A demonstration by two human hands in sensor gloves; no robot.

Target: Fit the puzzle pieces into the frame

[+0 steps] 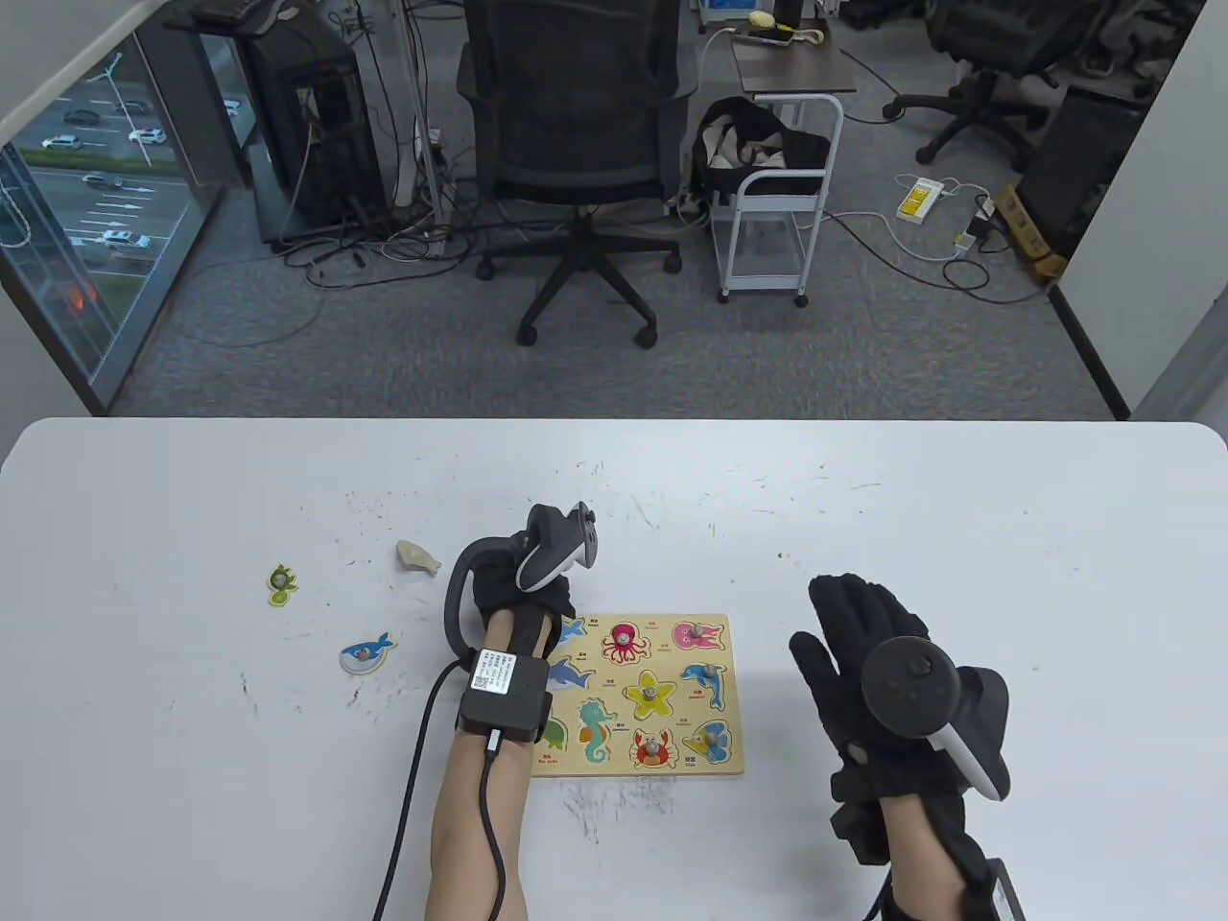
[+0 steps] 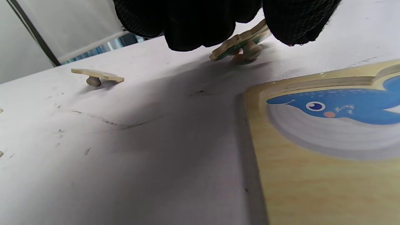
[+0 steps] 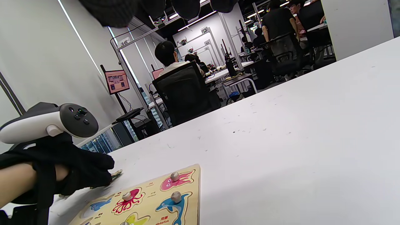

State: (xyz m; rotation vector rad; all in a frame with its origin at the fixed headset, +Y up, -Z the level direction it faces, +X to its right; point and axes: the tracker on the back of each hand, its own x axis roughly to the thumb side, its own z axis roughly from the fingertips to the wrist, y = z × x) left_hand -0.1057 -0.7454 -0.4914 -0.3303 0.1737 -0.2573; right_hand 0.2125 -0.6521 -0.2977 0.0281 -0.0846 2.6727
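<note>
Puzzle frame [image 1: 715, 767] is lying near the table's near edge, centre. Seven pieces are sitting in their slots: octopus [image 1: 624, 641], pink jellyfish [image 1: 697, 635], dolphin [image 1: 703, 679], yellow starfish [image 1: 651, 693], seahorse [image 1: 594, 726], crab [image 1: 651, 746], and a blue-and-yellow fish [image 1: 712, 740]. Whale recess [image 2: 337, 122] is showing empty in the left wrist view, its printed picture exposed.

Left hand [image 1: 518, 585] is curling over a piece upside down on the table [image 1: 863, 499], just beyond the frame's far-left corner. That flipped piece [image 2: 239, 43] is resting on its knob with a green edge showing; fingertips [image 2: 200, 28] are closing around it, though whether it is actually pinched I cannot tell.

Right hand [image 1: 863, 638] is hovering right of the frame, fingers spread, holding nothing.

Loose pieces left of the frame: whale piece [image 1: 366, 654], turtle-like green piece [image 1: 281, 584], another upside-down wooden piece [image 1: 417, 556].

Judging roughly two thirds done; left column slots are partly hidden by the forearm
</note>
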